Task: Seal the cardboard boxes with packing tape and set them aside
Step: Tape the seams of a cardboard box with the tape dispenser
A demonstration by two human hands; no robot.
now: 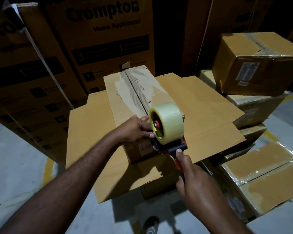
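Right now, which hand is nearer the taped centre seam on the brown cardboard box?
Left. The left hand rests on the box top beside the seam; the right hand grips the orange tape dispenser handle, off the box's near edge.

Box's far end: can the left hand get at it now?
Probably yes: the left hand rests at the near end of the box, nothing lies on the taped top beyond, and the tape dispenser sits to its right.

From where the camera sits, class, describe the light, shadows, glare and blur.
Head view: light glares off the clear tape strip along the long brown cardboard box; head view: that box shadows the flat cardboard sheet below; head view: tall brown printed cartons behind are dim, soft, leaning outward.
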